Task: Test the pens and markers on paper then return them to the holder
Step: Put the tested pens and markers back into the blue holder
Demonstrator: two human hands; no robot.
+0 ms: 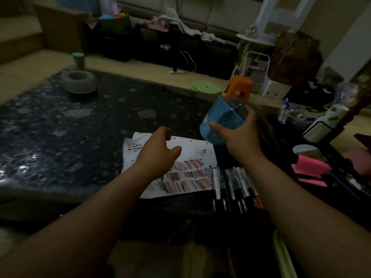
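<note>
The blue pen holder [222,119] is clasped tilted by the right grip [241,137], left grip [158,153] slack, empty; pens [234,183] could be spilled

I can read no text here: the paper [192,153] bears only ink strokes, and pen [215,182] labels blur.

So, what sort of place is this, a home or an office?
Most likely a living room in a home. A beige sofa stands at the back, an orange stool and a green stool sit on the floor, and the right hand holds the blue holder above a dark speckled table.
</note>
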